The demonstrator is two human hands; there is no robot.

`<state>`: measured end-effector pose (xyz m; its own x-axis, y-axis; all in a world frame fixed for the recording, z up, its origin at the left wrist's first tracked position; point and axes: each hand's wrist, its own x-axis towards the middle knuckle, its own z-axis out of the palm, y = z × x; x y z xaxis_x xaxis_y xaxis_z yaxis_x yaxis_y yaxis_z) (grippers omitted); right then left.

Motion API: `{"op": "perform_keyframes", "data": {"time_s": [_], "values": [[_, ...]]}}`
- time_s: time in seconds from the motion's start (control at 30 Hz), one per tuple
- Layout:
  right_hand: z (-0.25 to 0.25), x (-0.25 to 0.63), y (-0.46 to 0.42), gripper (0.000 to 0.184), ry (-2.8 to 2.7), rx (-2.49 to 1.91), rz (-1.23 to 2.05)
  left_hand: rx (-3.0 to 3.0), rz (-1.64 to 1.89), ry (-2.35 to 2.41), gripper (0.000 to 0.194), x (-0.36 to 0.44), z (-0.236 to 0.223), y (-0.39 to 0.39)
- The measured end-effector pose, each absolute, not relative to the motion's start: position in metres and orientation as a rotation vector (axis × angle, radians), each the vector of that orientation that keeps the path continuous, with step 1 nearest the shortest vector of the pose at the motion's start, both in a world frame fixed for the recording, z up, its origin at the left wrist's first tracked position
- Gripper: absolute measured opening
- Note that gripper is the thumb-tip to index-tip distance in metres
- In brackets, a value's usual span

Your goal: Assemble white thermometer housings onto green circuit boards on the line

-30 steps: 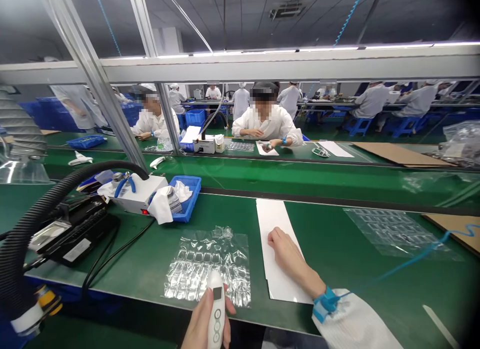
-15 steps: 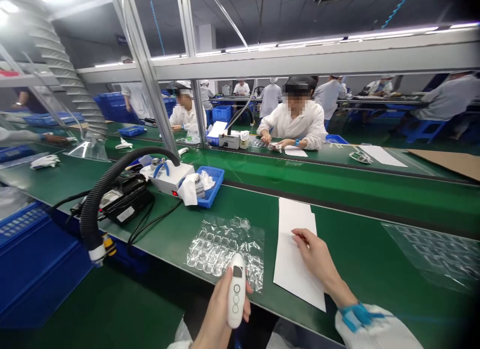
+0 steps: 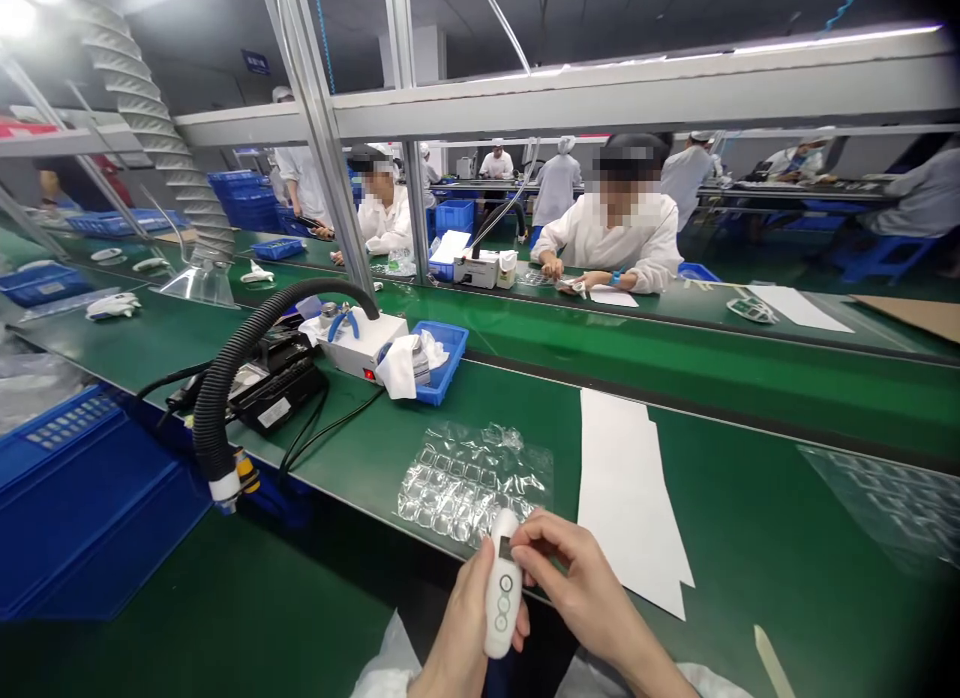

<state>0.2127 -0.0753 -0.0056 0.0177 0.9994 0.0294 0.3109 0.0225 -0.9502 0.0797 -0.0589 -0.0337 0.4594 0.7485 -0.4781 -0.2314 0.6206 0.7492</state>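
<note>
Low in the frame: one white handheld device (image 3: pixel 503 600) with small screen and three round buttons, held upright, wrapped in the left hand's (image 3: pixel 466 628) closed grip, while the right hand (image 3: pixel 585 588) pinches its upper end beside the screen. Also listed: clear plastic blister tray (image 3: pixel 469 483) just beyond both hands, white paper sheet (image 3: pixel 626 488) to their right, both on the green desk (image 3: pixel 750 508).

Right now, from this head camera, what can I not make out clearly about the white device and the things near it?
- Screen of the white handheld device: in the head view, the right hand's fingers cover part of it.
- Device's back: in the head view, the left hand hides it.
- Clear blister sheet: in the head view, glare hides whether its pockets hold anything.
- Black unit's label: in the head view, too small to read.
</note>
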Motion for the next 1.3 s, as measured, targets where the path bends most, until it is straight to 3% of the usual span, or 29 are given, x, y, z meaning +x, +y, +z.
{"op": "perform_keyframes", "data": {"time_s": [0.43,0.97,1.17,1.3], "values": [[0.007,0.204,-0.079,0.017,-1.254,-1.392,1.219,0.654,0.565,0.806,0.061,0.065,-0.038,-0.062],[0.001,0.196,-0.08,0.022,-1.296,-1.386,1.207,0.678,0.593,0.788,0.063,0.059,-0.034,-0.062],[-0.004,0.199,-0.08,0.024,-1.284,-1.392,1.192,0.743,0.568,0.747,0.042,0.06,-0.033,-0.062],[-0.01,0.199,-0.081,0.025,-1.279,-1.42,1.167,0.877,0.551,0.732,0.04,0.062,-0.043,-0.06]]}}
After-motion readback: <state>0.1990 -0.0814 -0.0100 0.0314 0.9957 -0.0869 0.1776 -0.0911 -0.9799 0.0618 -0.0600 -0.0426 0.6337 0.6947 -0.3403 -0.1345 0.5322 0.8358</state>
